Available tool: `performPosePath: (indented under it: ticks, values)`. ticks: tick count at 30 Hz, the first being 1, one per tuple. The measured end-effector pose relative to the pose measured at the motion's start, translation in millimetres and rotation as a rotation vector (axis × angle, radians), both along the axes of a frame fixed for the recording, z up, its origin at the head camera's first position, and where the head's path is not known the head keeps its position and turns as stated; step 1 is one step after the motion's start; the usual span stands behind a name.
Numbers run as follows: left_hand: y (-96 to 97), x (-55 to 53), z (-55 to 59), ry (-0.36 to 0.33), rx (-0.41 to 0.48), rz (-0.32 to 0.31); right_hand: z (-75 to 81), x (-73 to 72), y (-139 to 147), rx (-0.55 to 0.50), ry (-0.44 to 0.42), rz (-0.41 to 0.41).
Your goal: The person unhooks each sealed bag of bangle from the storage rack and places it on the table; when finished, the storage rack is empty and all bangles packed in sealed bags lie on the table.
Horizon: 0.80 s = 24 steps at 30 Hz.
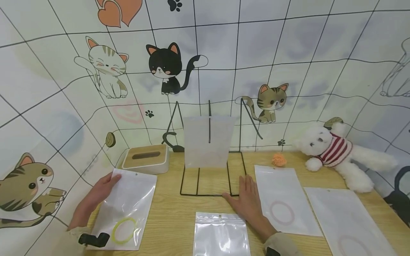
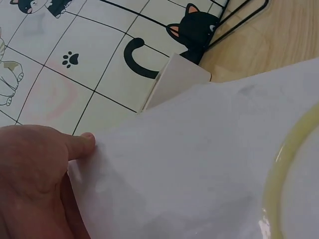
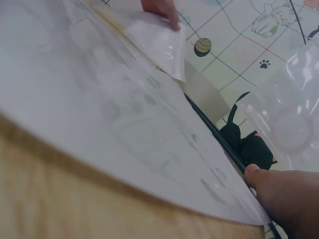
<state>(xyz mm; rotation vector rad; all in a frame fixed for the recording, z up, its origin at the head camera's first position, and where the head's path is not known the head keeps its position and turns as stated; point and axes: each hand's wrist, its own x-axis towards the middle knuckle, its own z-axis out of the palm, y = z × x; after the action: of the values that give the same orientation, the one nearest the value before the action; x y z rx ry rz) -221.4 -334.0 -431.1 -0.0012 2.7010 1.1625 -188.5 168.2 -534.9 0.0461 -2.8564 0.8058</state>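
My left hand [image 1: 100,190] pinches the top left corner of a white plastic bag [image 1: 131,199] with a yellow ring [image 1: 124,231] inside. In the left wrist view the thumb lies over the corner of that bag [image 2: 164,174]. My right hand [image 1: 246,199] rests at the front right corner of a black wire rack [image 1: 205,195], its fingers straight and thumb spread along the front wire. A white bag [image 1: 206,153] hangs from the rack's middle hook. Just in front of the right hand lies a clear-topped zip bag [image 1: 221,236].
Right of the rack lie two white bags, one [image 1: 278,195] with a pinkish ring, the other [image 1: 349,217] farther right. A tissue box [image 1: 145,160] with a wooden lid, an orange ball-like piece [image 1: 279,160] and a white teddy bear [image 1: 336,151] sit along the cat-print wall.
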Motion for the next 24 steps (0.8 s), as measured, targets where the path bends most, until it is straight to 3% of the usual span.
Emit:
performPosePath:
  ticks: [5, 9, 13, 18, 24]
  values:
    - [-1.3, -6.3, -4.0, 0.094, -0.136, 0.018, 1.9, -0.1, -1, 0.006, -0.001, 0.002]
    - [-3.2, -12.7, -6.2, 0.211, -0.216, 0.030, 3.5, -0.1, 0, 0.007, -0.016, 0.006]
    - [-2.8, -20.6, -9.9, 0.271, -0.281, 0.032, 3.6, 0.1, 2, 0.002, -0.023, 0.005]
    - [-3.9, -29.9, -16.7, 0.250, -0.380, 0.043, 3.1, 0.2, 2, -0.005, -0.032, 0.003]
    - [-7.8, -40.2, -28.5, 0.114, -0.483, 0.096, 3.4, 1.4, 0, -0.013, -0.041, 0.005]
